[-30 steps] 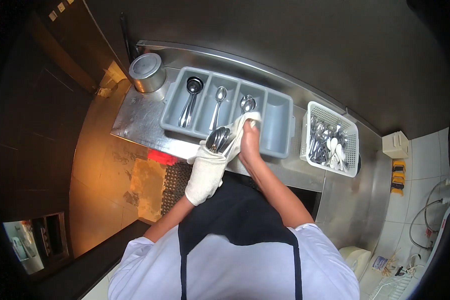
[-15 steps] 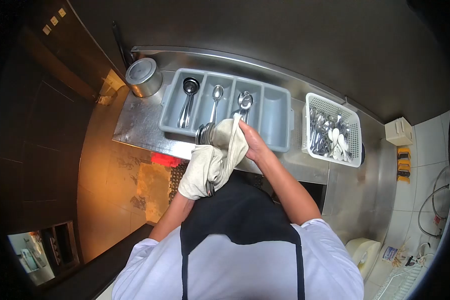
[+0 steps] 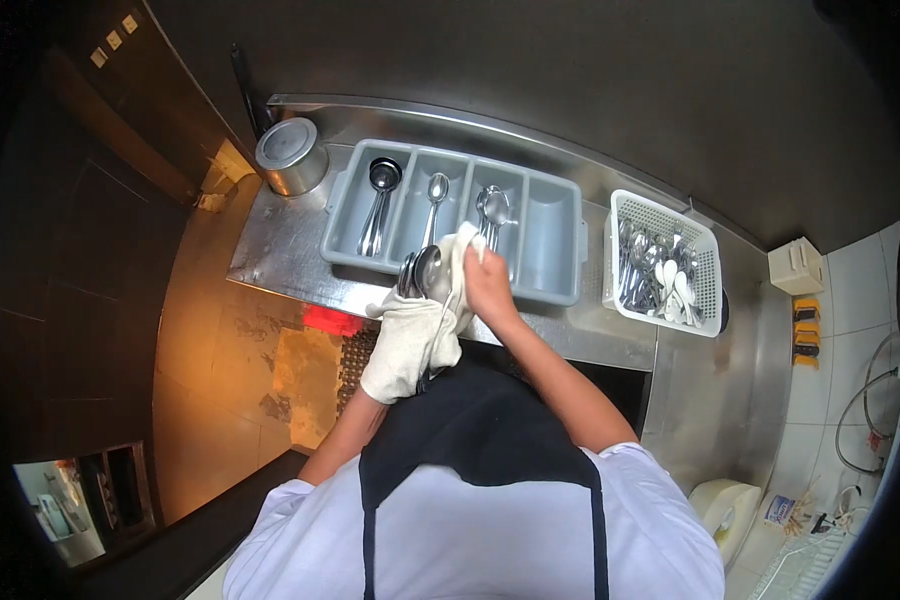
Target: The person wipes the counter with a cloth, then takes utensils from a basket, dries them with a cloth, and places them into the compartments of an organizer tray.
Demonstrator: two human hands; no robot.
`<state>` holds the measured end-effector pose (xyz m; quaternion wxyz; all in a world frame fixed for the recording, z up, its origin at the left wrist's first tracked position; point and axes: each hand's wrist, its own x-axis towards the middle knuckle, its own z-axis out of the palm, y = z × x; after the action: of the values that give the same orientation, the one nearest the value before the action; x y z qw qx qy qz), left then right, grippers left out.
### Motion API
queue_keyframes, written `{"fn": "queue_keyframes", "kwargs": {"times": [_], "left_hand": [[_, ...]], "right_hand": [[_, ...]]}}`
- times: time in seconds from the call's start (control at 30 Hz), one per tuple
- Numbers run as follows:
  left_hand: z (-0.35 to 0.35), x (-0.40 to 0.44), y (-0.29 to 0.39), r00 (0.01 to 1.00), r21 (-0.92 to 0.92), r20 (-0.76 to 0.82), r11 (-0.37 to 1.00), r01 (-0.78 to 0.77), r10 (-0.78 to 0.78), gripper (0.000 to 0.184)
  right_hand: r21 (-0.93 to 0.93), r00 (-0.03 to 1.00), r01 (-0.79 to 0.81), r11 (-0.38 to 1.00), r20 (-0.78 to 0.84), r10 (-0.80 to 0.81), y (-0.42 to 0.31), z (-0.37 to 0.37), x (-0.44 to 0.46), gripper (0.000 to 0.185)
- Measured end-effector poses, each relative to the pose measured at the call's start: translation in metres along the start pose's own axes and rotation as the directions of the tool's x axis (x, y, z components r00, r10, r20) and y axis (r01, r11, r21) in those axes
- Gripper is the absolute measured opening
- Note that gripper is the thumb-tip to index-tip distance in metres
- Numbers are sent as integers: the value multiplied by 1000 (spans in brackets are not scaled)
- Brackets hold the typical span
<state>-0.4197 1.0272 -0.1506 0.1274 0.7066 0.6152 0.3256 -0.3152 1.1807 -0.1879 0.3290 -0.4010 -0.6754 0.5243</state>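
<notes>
My left hand [image 3: 390, 368] is wrapped in a white cloth [image 3: 410, 328] and closed around a bundle of large spoons [image 3: 428, 272]. Their round metal bowls stick up above the cloth, while the handles are mostly covered. My right hand [image 3: 488, 285] pinches the upper part of the cloth beside the bowls, over the front edge of a grey cutlery tray [image 3: 550, 297]. In the tray's leftmost compartment lie ladle-like spoons [image 3: 375, 210]. The second holds a spoon [image 3: 435, 205], and the third holds several spoons [image 3: 494, 208].
A white plastic basket [image 3: 712, 255] of mixed cutlery, some white spoons among it, sits right of the tray. A lidded metal canister [image 3: 292, 160] stands at the left end of the steel counter [image 3: 275, 245]. The wall [image 3: 570, 80] rises behind.
My right hand has turned over and closed on the cloth, drawing it nearer the spoon bowls. The bundle in my left hand has shifted slightly right, showing one bowl more fully.
</notes>
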Motion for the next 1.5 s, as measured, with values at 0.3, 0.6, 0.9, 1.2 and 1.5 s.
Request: {"fn": "queue_keyframes", "kwargs": {"times": [0.3,0.6,0.9,1.2,1.5], "left_hand": [[92,-48,-67,873,-196,-329,930,310,-360,13],[35,-44,-32,781,-639,-66,628,445,-621,11],[58,-52,-80,904,-669,-132,710,221,-406,20],[86,-39,-90,988,-540,73,-828,153,135,20],[55,-63,-36,662,-909,-55,312,277,-747,30]], "right_hand": [[399,906,-420,815,129,404,-16,18,-33,36],[315,682,-705,635,546,486,0,42,12,32],[283,650,-623,730,707,281,6,39,11,37],[-177,954,92,980,298,-36,-16,41,12,41],[219,933,-96,971,359,11,-20,28,9,24]]}}
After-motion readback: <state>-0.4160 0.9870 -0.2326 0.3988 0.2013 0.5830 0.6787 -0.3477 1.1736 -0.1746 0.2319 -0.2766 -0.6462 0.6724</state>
